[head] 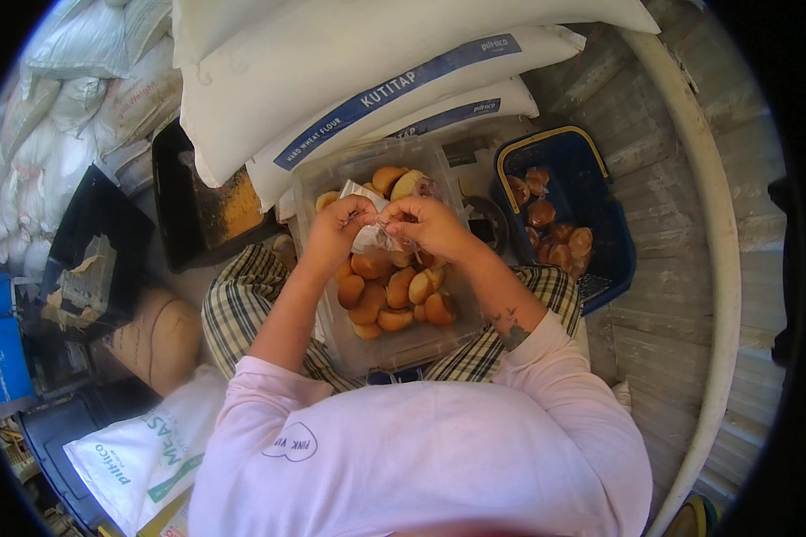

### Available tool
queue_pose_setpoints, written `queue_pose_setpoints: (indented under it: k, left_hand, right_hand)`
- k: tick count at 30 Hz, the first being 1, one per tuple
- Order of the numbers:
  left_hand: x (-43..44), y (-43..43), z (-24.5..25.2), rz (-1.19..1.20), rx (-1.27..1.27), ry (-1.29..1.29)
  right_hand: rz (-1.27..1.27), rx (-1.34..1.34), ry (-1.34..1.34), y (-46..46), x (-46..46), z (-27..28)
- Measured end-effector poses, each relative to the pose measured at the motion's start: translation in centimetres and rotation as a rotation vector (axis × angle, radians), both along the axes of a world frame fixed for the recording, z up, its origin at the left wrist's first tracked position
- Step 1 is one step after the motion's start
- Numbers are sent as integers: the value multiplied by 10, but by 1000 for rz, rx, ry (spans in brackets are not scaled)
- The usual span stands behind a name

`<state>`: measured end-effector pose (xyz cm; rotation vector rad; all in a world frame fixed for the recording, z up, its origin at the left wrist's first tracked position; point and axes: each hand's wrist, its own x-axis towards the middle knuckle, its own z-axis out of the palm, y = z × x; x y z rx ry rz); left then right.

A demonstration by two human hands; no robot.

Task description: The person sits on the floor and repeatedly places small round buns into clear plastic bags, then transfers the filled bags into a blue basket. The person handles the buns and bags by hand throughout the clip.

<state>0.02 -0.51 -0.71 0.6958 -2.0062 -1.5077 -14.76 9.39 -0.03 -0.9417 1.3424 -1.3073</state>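
Note:
Above a clear plastic bin [403, 356] of bread rolls [374, 299], both hands meet at a thin clear plastic bag [375, 238]. My left hand [341, 225] pinches the bag's gathered top from the left. My right hand [426, 227] pinches it from the right, the fingertips of both hands almost touching. What the bag holds is hard to make out. White paper or plastic [363, 193] shows just behind the fingers. More rolls lie behind the hands, partly hidden by them. The bin rests between my knees.
At the right stands a dark blue basket [614, 248] with a yellow rim, holding several bagged rolls [561, 245]. Large flour sacks [376, 80] are stacked beyond the bin. A black tray [174, 228] with brown crumbs sits at the left, and a curved pale pipe [722, 268] runs along the right.

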Motion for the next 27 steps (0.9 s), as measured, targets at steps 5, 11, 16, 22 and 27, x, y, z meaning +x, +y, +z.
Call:
queue_pose_setpoints:
  k: [5, 11, 16, 22, 27]
  left_hand:
    - [2, -2, 5, -29, -69, -466]
    - [-3, 3, 0, 24, 170, -62]
    - [1, -3, 2, 18, -54, -530]
    - [-3, 0, -1, 12, 466, 5]
    - [-1, -3, -4, 22, 466, -226]
  right_hand:
    - [-17, 123, 328, 1, 5, -10]
    - [-73, 5, 324, -2, 8, -11]
    - [8, 67, 421, 1, 10, -13]
    - [-94, -128, 389, -2, 6, -21]
    - [-25, 6, 457, 0, 7, -20]
